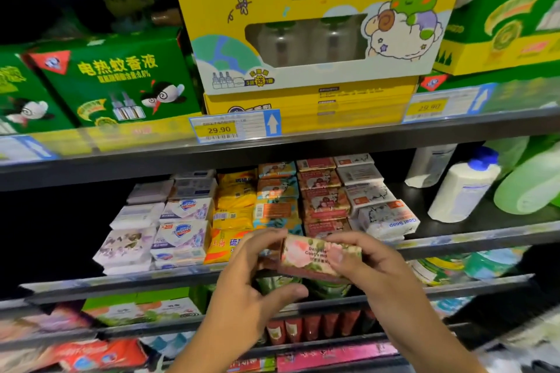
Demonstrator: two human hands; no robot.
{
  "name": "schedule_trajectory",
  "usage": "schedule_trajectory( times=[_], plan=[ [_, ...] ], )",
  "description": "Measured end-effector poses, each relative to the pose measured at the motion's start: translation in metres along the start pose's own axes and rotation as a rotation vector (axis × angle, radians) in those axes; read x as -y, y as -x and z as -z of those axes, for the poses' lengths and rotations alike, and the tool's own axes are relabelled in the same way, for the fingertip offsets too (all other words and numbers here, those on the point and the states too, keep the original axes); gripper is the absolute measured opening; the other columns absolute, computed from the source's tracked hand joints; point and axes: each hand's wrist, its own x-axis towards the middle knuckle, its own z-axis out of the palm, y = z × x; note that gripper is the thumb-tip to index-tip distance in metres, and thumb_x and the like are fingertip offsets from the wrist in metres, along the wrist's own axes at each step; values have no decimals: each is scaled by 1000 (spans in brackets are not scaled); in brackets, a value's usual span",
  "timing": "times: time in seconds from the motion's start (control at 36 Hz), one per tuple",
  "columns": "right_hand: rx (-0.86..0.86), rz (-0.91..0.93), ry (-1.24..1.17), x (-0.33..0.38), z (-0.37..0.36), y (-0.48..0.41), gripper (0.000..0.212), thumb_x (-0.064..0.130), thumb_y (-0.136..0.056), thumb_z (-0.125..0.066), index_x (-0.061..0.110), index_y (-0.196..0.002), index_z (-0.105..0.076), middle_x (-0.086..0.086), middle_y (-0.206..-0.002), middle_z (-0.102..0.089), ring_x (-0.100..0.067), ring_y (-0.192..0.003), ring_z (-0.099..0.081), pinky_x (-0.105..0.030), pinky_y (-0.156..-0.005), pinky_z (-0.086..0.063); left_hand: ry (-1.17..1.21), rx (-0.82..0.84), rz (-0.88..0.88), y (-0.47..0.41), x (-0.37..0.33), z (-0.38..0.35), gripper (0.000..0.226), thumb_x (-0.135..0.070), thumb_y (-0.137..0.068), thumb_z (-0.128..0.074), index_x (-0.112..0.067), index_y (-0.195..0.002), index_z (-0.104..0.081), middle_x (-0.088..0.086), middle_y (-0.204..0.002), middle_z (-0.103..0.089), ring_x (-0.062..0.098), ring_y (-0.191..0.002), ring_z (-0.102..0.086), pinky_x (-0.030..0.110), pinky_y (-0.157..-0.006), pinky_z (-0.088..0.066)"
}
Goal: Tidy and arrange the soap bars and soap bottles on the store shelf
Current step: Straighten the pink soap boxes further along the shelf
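Both hands — left hand (245, 275), right hand (360, 266) — gripping pink soap bar (315, 254), label partly covered.

The pink floral soap bar (315, 254) held in the two hands has a printed paper-like wrapper with a soft, faintly satin look. The yellow soap packs (233, 206) wear crinkled, glossy plastic film. The white soap bottle (462, 188) is smooth matt plastic with a blue cap; the green bottle (528, 182) beside it is translucent plastic. The yellow mosquito-liquid box (303, 18) is printed cardboard with a clear window. The shelf edge (454, 127) looks like dull grey metal.
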Motion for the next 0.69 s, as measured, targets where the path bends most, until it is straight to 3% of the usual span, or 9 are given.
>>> schedule_trajectory(
  times=[0.14,0.25,0.33,0.44,0.5,0.56,0.61,0.69],
  plan=[
    [57,-97,47,-3,-4,-7,23,46,-76,-69,30,-90,-77,2,-93,-76,-13,-88,-73,-21,-72,-53,34,10,107,-8,-3,3,49,-56,-64,-86,-47,-108,-66,-13,-115,-66,18,-108,-65,43,-87,-57],
    [119,-185,52,-7,3,-11,33,57,-76,-75,36,-101,-74,3,-107,-75,-15,-102,-70,-34,-87,-55,206,-23,278,-12,-7,-1,41,-24,-60,-85,-30,-98,-73,-5,-95,-72,15,-90,-71,30,-73,-59],
    [179,-224,-40,-7,8,-12,43,39,-79,-76,28,-119,-66,2,-113,-74,-15,-105,-70,-27,-81,-55,283,-97,365,-19,-9,-5,40,-25,-66,-78,-13,-104,-72,0,-90,-75,18,-84,-72,27,-67,-58],
    [49,-192,-55,-9,11,-17,34,12,-90,-69,33,-117,-66,4,-106,-74,-17,-99,-72,-25,-77,-55,340,-108,455,-24,-8,-12,24,-36,-77,-73,-24,-98,-75,1,-85,-68,17,-70,-62,37,-62,-50],
    [-34,-197,-37,-10,12,-19,29,8,-95,-63,34,-105,-72,1,-108,-73,-20,-97,-72,-29,-74,-55,369,-64,481,-25,-8,-14,19,-31,-82,-72,-30,-101,-74,-1,-103,-68,17,-72,-63,36,-60,-52],
    [-103,-219,-91,-10,13,-20,25,9,-97,-58,26,-93,-75,-4,-106,-74,-21,-93,-73,-33,-70,-54,418,11,462,-25,-10,-14,23,-29,-80,-72,-33,-103,-74,-2,-116,-68,20,-83,-68,36,-69,-53],
    [-139,-241,-213,-10,16,-21,27,8,-98,-55,20,-84,-75,-9,-102,-75,-21,-85,-73,-35,-67,-54,385,99,412,-25,-12,-12,29,-27,-71,-76,-35,-99,-76,-14,-122,-67,15,-99,-69,33,-79,-56],
    [-112,-244,-341,-11,23,-21,16,16,-91,-60,13,-91,-76,-18,-106,-74,-24,-85,-71,-36,-70,-52,303,123,310,-26,-10,-11,31,-35,-67,-85,-36,-97,-77,-18,-127,-63,5,-111,-64,29,-85,-57]
  ],
)
